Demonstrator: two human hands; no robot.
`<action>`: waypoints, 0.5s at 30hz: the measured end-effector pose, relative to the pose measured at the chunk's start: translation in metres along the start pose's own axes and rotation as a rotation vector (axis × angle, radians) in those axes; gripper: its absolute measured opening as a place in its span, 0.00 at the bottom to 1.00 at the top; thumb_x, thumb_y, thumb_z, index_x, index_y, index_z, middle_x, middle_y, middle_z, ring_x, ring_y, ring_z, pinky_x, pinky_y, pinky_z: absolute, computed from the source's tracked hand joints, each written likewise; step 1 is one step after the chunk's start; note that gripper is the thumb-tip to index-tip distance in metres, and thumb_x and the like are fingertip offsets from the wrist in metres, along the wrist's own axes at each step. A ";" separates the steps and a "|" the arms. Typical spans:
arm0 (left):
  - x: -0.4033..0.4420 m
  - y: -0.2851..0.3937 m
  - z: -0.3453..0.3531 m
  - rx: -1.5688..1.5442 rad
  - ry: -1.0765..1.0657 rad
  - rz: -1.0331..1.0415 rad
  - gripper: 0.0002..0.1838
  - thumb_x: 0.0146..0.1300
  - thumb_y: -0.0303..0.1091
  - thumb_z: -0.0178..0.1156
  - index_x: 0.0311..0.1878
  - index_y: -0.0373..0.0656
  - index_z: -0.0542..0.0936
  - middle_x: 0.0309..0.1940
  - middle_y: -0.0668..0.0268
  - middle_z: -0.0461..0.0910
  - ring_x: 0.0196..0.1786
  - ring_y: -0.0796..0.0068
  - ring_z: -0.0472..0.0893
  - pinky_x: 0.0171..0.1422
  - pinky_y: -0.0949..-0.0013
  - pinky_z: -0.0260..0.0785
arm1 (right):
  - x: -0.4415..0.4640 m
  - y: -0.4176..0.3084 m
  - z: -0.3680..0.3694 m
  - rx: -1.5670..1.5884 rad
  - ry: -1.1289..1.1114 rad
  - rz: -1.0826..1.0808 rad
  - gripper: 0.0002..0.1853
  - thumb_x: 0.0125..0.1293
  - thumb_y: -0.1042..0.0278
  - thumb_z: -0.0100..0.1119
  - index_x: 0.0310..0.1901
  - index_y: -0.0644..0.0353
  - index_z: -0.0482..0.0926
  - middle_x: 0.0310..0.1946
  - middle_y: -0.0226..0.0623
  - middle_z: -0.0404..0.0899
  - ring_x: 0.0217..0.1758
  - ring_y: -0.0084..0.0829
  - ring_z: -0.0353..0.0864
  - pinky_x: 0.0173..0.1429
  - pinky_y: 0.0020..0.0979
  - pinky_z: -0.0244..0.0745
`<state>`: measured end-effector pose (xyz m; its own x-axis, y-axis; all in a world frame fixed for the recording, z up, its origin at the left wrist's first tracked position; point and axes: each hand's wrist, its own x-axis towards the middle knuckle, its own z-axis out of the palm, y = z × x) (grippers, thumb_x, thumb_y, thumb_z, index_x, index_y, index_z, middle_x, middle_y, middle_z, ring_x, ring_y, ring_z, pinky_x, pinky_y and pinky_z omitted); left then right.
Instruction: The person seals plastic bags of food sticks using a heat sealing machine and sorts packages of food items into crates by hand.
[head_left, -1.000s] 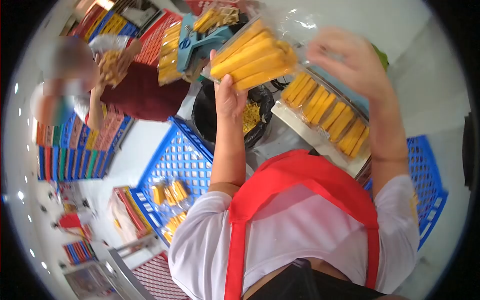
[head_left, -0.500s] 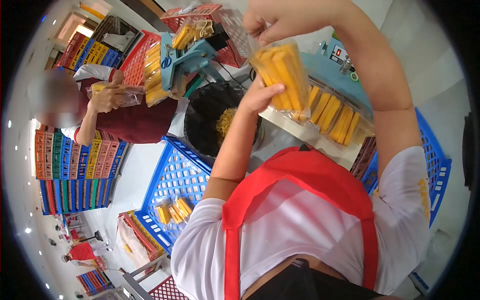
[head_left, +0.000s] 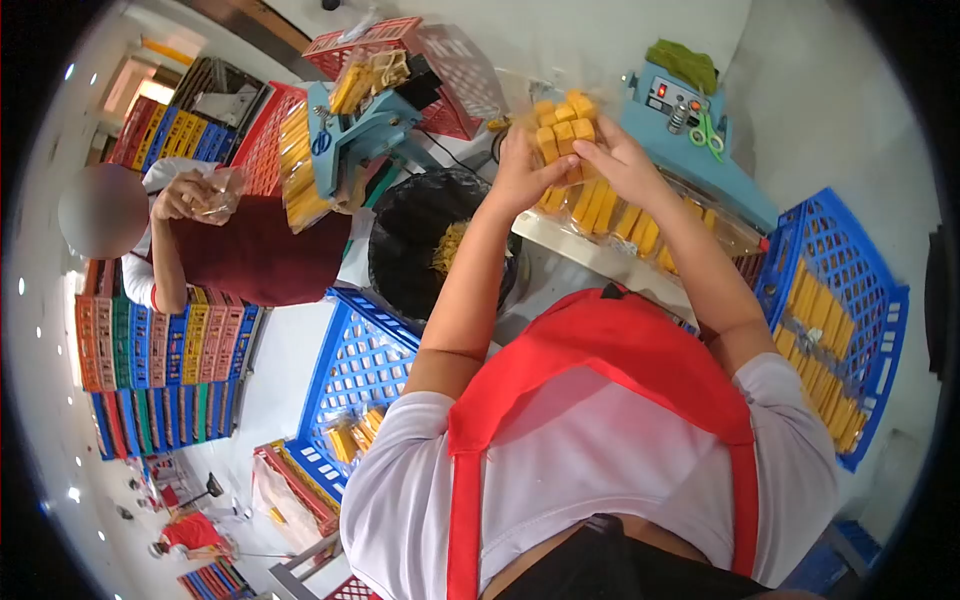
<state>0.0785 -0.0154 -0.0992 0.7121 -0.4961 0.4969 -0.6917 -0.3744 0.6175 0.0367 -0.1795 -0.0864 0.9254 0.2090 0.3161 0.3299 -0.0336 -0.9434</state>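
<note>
Bag (head_left: 566,128) seems light, slippery; my left hand (head_left: 521,176) and right hand (head_left: 624,166) grip it, best by its sides.

White short-sleeved shirt (head_left: 590,450) under red apron (head_left: 600,345) with wide straps (head_left: 465,520)

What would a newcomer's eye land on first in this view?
Probably the bright red fabric apron, filling the lower middle of the view. Above it, near the top centre, the left hand and right hand hold a clear plastic bag of yellow, square-ended sticks. Next might come the black-plastic-lined bin, left of centre, with yellow scraps inside.
</note>
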 end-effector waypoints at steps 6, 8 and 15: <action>-0.007 0.007 0.040 -0.491 0.150 -0.379 0.36 0.50 0.23 0.55 0.61 0.33 0.49 0.49 0.49 0.68 0.53 0.58 0.70 0.55 0.66 0.61 | -0.006 0.060 -0.006 -0.037 0.119 -0.017 0.27 0.60 0.65 0.48 0.58 0.68 0.54 0.52 0.44 0.65 0.55 0.33 0.65 0.59 0.30 0.56; -0.008 0.000 0.050 -0.394 0.165 -0.306 0.36 0.51 0.24 0.55 0.61 0.31 0.47 0.50 0.47 0.67 0.52 0.55 0.70 0.55 0.65 0.61 | -0.007 0.069 -0.007 -0.006 0.151 -0.009 0.28 0.61 0.63 0.48 0.58 0.68 0.54 0.53 0.44 0.65 0.56 0.33 0.64 0.60 0.31 0.55; 0.001 0.033 0.028 0.003 0.000 -0.319 0.32 0.59 0.36 0.49 0.58 0.25 0.50 0.54 0.37 0.58 0.57 0.45 0.61 0.58 0.61 0.57 | -0.007 0.022 -0.022 -0.663 0.255 -0.032 0.24 0.61 0.60 0.44 0.56 0.65 0.60 0.48 0.51 0.66 0.54 0.45 0.64 0.56 0.36 0.59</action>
<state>0.0527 -0.0499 -0.0950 0.8929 -0.3535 0.2787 -0.4343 -0.5134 0.7401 0.0414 -0.2033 -0.1073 0.9017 -0.0126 0.4322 0.3264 -0.6356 -0.6997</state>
